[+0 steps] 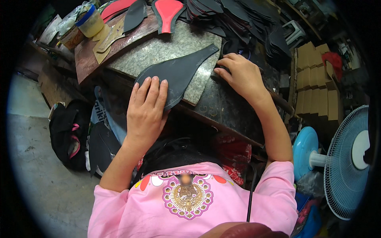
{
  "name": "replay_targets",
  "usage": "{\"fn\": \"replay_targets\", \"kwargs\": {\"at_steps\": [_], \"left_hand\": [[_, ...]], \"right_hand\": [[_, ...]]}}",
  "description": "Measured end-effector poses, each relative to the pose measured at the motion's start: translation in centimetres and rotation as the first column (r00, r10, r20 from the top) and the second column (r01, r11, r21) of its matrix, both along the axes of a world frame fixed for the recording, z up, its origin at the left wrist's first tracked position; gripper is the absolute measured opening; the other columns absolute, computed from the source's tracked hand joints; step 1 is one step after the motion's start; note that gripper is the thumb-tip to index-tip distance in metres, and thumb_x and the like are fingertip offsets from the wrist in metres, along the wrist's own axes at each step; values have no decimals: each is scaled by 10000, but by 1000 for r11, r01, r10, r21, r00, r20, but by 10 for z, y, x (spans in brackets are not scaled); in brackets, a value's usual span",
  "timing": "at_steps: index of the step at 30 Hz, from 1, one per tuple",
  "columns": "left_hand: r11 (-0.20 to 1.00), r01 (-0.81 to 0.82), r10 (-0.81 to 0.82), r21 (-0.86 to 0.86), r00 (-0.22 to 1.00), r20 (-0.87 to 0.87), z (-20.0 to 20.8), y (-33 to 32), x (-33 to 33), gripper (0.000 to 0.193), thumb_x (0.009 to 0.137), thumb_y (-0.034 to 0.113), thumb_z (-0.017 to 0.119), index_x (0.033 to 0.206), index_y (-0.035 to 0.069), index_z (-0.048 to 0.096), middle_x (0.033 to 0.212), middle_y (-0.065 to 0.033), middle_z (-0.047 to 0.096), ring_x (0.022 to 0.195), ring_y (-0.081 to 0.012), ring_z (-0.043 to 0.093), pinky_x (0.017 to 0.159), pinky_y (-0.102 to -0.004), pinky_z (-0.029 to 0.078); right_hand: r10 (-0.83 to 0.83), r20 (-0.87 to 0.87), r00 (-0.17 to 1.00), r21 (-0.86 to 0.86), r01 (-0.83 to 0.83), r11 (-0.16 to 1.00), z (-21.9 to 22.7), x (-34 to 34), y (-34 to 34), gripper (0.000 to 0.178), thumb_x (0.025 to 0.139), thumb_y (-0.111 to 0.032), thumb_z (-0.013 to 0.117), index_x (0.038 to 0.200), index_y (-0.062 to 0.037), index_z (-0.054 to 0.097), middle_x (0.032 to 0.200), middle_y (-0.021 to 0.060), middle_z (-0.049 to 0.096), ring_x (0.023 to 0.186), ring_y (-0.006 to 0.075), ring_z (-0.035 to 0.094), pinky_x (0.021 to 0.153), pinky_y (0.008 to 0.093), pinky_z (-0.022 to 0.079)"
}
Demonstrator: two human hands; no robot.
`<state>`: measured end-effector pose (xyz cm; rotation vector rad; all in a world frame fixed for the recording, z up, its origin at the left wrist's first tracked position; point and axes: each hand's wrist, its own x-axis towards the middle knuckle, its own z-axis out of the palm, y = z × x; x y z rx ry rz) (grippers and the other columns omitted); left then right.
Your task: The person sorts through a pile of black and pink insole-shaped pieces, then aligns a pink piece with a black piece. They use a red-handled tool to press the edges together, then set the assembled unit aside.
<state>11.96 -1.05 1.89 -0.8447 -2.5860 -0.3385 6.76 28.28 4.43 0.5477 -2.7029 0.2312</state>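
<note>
A dark grey, teardrop-shaped cut-out piece point(174, 74) of sheet material lies on a speckled stone slab point(131, 59). Its narrow end points up and to the right. My left hand point(147, 101) rests flat on its wide end, fingers stretched out over the near edge. Just right of the narrow tip, my right hand point(240, 73) is bent over the slab's edge beside some dark material. The thumb and fingers are apart there, with nothing visible between them.
Stacks of dark cut pieces point(238, 18) lie at the back right. A red piece with a dark border point(168, 12) sits behind the slab. Tan patterns point(109, 39) and a blue-lidded jar point(89, 22) are at left. A fan point(345, 158) and cardboard boxes point(317, 85) stand right.
</note>
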Motion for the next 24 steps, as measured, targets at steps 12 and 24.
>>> {"fn": "replay_targets", "kwargs": {"at_steps": [12, 24], "left_hand": [[1000, -6, 6, -4, 1000, -10, -2, 1, -6, 783, 707, 120, 791, 1432, 30, 509, 1436, -185, 515, 1348, -359, 469, 1163, -497, 341], [1000, -10, 10, 3, 1000, -14, -2, 1, -6, 818, 686, 138, 806, 1437, 41, 498, 1429, -162, 517, 1339, -347, 477, 1158, -493, 353]], "right_hand": [[-22, -173, 985, -25, 18, 1000, 10, -23, 17, 179, 837, -190, 751, 999, -133, 701, 978, 19, 702, 996, 239, 645, 796, 386, 555], [-327, -82, 942, -255, 297, 920, 58, 22, 103, 318, 906, -171, 740, 1221, -127, 727, 1164, 73, 707, 1170, 246, 623, 998, 370, 484]]}}
